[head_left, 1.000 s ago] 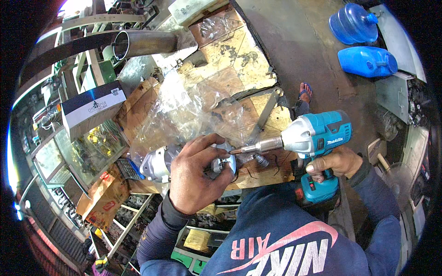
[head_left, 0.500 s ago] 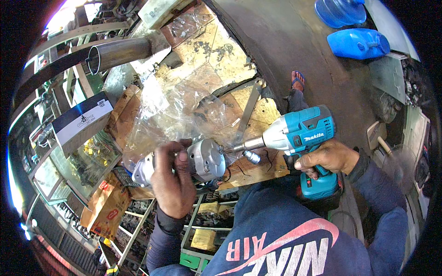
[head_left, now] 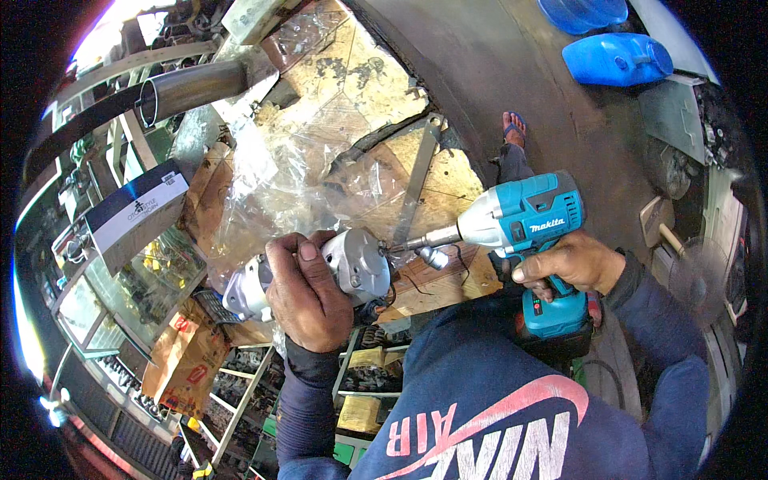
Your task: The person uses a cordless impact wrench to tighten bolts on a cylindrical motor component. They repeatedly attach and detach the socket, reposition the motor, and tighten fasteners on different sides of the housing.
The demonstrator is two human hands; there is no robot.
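Gripping a teal cordless impact driver (head_left: 524,210), the right hand (head_left: 574,266) is pointing its bit (head_left: 416,242) at a silver-grey cylindrical motor (head_left: 358,262); the left hand (head_left: 310,292) is clasping the motor by the edge of the wooden bench (head_left: 480,276).

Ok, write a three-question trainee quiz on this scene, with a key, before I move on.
1. What does the right-hand grip hold?
a) a wrench
b) a teal power driver
c) pliers

2. True or false: the left-hand grip is on a silver cylindrical part.

3. Fill in: the jerrycan at the upper right is ____ in colour.

Key: 1 b; 2 true; 3 blue.
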